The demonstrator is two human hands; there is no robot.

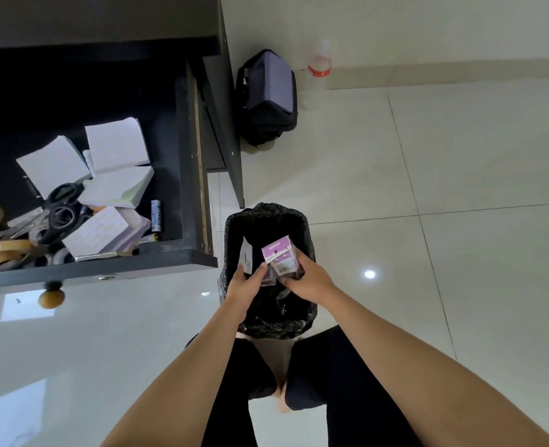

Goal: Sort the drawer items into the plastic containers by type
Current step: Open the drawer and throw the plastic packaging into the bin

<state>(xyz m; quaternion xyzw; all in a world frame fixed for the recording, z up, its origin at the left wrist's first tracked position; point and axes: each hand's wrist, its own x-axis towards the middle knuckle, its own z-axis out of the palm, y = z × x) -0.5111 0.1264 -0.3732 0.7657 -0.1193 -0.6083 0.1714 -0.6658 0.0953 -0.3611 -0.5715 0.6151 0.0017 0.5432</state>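
Forearms: both reach forward from the bottom edge, meeting over the bin.
Held item: purple-and-white packet, a clear-fronted retail pack, directly above the black-lined waste bin.
Right hand: fingers curled round the packet's lower end, grasping it from the right.
Left hand: fingertips pinch the packet's lower left edge; whether it also holds the pale card just beside it cannot be told.
Key relation: packet stands up and away from both grips, long axis running from the palms toward the far rim of the bin; the right hand has the fuller hold.
Judgement: discarding packaging appears to be the step in hand; no plastic containers are in view.
Drawer: open, to the left, holding paper pads, scissors, tape rolls and batteries.
Surroundings: dark bag and clear bottle stand by the wall.
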